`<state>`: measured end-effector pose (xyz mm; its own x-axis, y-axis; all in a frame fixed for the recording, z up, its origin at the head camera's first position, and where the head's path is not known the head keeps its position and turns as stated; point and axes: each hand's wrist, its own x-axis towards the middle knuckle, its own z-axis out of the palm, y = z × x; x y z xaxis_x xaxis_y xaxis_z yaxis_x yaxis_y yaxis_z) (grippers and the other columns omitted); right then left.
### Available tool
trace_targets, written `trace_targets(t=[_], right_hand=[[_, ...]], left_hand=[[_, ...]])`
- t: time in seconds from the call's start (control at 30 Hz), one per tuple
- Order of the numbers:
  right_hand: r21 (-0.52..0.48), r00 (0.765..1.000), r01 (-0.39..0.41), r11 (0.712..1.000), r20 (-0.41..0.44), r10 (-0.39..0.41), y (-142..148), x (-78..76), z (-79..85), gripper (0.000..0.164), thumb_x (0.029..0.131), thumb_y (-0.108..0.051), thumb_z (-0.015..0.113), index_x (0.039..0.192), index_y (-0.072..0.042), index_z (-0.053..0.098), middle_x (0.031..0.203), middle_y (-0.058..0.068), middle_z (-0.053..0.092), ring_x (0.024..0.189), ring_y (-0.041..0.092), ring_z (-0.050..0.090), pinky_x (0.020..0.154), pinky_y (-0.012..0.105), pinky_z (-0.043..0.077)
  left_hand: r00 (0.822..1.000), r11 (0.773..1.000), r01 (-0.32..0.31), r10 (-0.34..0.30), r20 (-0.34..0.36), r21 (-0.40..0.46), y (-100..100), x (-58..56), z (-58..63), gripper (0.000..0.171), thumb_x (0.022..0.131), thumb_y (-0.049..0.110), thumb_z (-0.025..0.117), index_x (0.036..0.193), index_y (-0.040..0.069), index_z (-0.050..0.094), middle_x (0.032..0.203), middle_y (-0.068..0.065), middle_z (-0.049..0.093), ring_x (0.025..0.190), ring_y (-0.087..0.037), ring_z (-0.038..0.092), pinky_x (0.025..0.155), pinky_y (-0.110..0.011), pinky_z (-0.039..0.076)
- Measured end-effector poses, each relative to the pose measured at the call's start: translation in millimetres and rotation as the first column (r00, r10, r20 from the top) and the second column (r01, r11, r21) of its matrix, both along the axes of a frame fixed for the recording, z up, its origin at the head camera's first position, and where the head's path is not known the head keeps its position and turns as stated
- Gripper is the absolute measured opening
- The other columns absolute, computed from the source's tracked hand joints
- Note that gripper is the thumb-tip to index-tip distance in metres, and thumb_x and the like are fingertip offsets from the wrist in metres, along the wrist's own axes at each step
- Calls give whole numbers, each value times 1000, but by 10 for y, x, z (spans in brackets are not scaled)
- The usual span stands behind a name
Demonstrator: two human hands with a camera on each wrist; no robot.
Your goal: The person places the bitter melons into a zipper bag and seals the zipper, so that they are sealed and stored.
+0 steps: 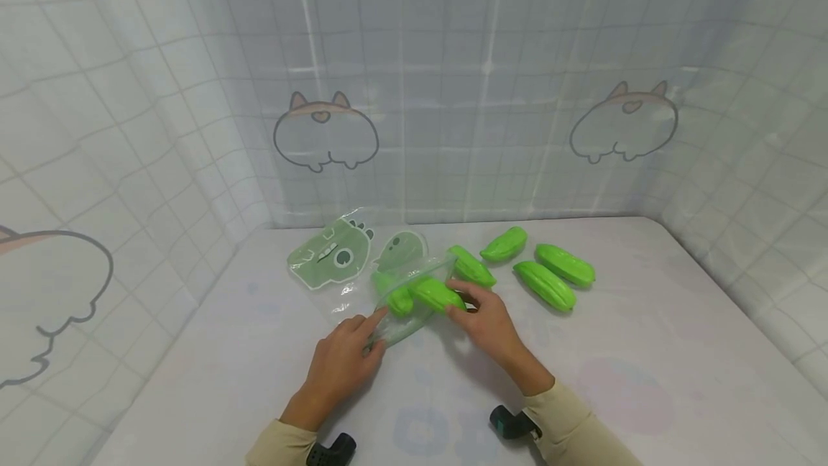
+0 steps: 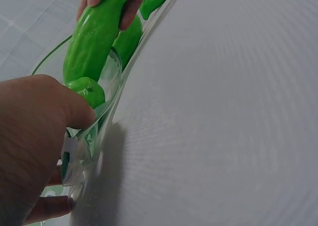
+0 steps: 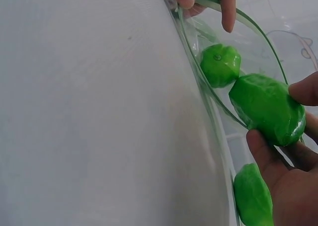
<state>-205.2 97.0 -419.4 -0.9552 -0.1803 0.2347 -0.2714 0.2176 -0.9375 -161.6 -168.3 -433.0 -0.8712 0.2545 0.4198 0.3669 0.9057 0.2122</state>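
Note:
A clear zip bag (image 1: 417,326) with a green rim and a green cartoon print lies with its mouth spread toward the right. My left hand (image 1: 343,358) pinches the near corner of that mouth; the left wrist view shows fingers on both sides of the rim. With thumb and fingers, my right hand (image 1: 488,329) grips the outer end of a glossy green toy vegetable (image 3: 268,107), shaped like a ridged gourd. Its other end is within the bag's opening. Beside it, another green toy vegetable (image 3: 220,65) is inside the bag.
Beyond the right hand lie several loose green toy vegetables (image 1: 545,285) on the white tabletop (image 1: 414,408). The bag's printed part (image 1: 339,254) stretches to the back left. Pale grid-patterned curtains (image 1: 414,92) enclose the table at the back and both sides.

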Motion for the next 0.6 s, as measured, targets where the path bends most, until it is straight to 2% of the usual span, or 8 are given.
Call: trace_targets(t=[0.6], right_hand=[[75, 998, 50, 996, -43, -47, -62, -26, -9, 43, 87, -4, 68, 130, -4, 65, 132, 14, 59, 118, 33, 61, 91, 45, 53]], left_hand=[[1000, 1000, 9, -9, -18, 0, 2, 13, 14, 52, 83, 22, 78, 134, 20, 65, 92, -1, 66, 75, -15, 57, 53, -32, 45]])
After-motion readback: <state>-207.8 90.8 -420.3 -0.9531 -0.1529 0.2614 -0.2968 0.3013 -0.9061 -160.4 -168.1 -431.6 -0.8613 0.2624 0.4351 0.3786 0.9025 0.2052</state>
